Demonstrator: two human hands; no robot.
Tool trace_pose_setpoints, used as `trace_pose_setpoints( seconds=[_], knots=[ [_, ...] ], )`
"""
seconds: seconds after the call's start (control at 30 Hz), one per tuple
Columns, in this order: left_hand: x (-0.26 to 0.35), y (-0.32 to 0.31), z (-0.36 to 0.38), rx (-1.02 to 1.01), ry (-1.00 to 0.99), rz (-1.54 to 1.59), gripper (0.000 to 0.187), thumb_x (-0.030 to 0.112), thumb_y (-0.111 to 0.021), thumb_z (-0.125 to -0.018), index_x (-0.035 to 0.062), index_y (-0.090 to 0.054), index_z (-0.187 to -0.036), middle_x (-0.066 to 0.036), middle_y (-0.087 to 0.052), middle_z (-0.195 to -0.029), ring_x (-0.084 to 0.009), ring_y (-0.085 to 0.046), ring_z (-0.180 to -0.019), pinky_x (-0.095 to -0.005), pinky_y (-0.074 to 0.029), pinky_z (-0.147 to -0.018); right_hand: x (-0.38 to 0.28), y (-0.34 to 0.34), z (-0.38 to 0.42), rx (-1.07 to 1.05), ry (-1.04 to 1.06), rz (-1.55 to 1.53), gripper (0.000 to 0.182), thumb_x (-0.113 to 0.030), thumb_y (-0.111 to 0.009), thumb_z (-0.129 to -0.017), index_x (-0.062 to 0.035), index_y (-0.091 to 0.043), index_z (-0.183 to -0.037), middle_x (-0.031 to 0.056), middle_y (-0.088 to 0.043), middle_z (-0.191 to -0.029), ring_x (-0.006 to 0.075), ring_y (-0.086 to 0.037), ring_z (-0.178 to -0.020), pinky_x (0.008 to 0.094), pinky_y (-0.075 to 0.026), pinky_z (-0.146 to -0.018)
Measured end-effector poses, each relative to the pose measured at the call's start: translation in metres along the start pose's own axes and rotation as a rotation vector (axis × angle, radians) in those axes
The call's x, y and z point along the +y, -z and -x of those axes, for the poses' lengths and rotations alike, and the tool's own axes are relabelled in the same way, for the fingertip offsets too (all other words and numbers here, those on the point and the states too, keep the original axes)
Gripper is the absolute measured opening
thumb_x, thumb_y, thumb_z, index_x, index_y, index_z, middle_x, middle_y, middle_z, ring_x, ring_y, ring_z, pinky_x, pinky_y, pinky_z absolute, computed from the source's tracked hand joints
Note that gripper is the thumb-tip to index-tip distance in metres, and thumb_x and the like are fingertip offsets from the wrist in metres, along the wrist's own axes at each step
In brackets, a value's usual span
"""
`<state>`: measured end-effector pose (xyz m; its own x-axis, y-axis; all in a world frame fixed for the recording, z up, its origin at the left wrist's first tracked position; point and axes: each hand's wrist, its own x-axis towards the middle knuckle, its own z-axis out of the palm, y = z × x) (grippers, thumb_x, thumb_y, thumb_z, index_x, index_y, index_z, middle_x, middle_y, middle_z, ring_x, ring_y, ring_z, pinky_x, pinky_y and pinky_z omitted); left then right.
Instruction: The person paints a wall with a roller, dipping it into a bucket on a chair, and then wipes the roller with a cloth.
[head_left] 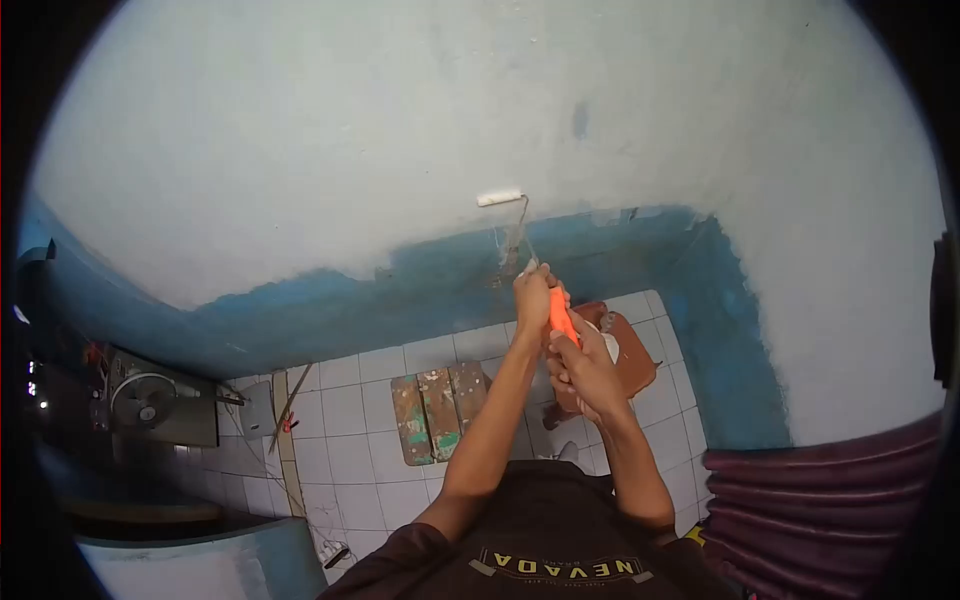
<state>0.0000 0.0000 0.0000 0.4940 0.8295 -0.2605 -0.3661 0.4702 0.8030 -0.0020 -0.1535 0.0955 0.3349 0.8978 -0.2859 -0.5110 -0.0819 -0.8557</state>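
Observation:
A paint roller reaches up from my hands to the wall, its white sleeve (500, 198) level with the white-painted area just above the blue band. Its orange handle (562, 315) shows between my two hands. My left hand (534, 298) is closed round the upper end of the handle, near the thin metal rod. Lower down, my right hand (588, 368) wraps the bottom of the same handle. The wall (420, 150) is white above, with a ragged edge over the blue strip (440, 270).
A brown plastic stool or chair (632, 355) stands below my right hand, with something white on it. A paint-spotted wooden stool (437, 412) is on the tiled floor. A fan (146, 400) and cables lie left; a maroon curtain (820, 500) hangs right.

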Motion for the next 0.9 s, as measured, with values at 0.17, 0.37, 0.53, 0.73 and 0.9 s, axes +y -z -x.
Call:
trace_pose_setpoints(
  seconds=[0.17,0.37,0.53,0.73,0.9],
  knots=[
    [-0.022,0.018,-0.037,0.087,0.124,-0.056,0.023,0.019,-0.045,-0.102,0.001,-0.05,-0.089,-0.008,-0.05,-0.063,-0.0225,-0.057,-0.049,-0.0361,-0.048,-0.043,0.023,0.017,-0.039,0.029,-0.053,-0.04,0.032,-0.006,-0.051,-0.099,-0.0027,-0.047,-0.131,-0.0002,-0.048,-0.084,0.0042,-0.037,-0.054,0.0191,-0.031,-0.044],
    [-0.043,0.03,-0.052,0.117,0.116,-0.045,0.023,0.016,-0.045,-0.101,0.0014,-0.05,-0.084,-0.011,-0.052,-0.063,-0.0237,-0.057,-0.047,-0.0364,-0.049,-0.042,0.036,0.029,-0.058,0.009,-0.041,-0.019,0.032,-0.004,-0.05,-0.1,-0.0008,-0.046,-0.132,0.0007,-0.048,-0.088,0.0038,-0.037,-0.055,0.0196,-0.031,-0.044],
    [-0.01,0.008,-0.021,0.075,0.085,-0.046,0.021,0.014,-0.045,-0.1,0.0016,-0.049,-0.084,-0.011,-0.052,-0.063,-0.0236,-0.056,-0.047,-0.0364,-0.048,-0.042,0.006,0.007,-0.022,0.025,-0.027,0.015,0.04,-0.003,-0.051,-0.099,0.0003,-0.043,-0.139,0.0012,-0.049,-0.089,0.0037,-0.037,-0.055,0.0198,-0.031,-0.043],
    [-0.02,0.012,-0.047,0.07,0.071,-0.063,0.02,0.013,-0.044,-0.099,0.0002,-0.049,-0.085,-0.011,-0.052,-0.063,-0.023,-0.056,-0.047,-0.0363,-0.048,-0.042,0.017,0.02,-0.051,0.027,-0.004,-0.008,0.033,-0.001,-0.051,-0.098,0.0,-0.047,-0.131,0.001,-0.049,-0.086,0.0056,-0.04,-0.055,0.0223,-0.033,-0.046],
    [-0.046,0.033,-0.063,0.118,0.109,-0.101,0.023,0.014,-0.043,-0.1,-0.0004,-0.05,-0.084,-0.012,-0.052,-0.064,-0.0229,-0.055,-0.047,-0.0361,-0.048,-0.042,0.042,0.034,-0.07,0.026,-0.023,0.075,0.029,-0.001,-0.05,-0.097,-0.0014,-0.051,-0.126,0.0006,-0.05,-0.085,0.0072,-0.044,-0.059,0.0245,-0.036,-0.05]
  ],
)
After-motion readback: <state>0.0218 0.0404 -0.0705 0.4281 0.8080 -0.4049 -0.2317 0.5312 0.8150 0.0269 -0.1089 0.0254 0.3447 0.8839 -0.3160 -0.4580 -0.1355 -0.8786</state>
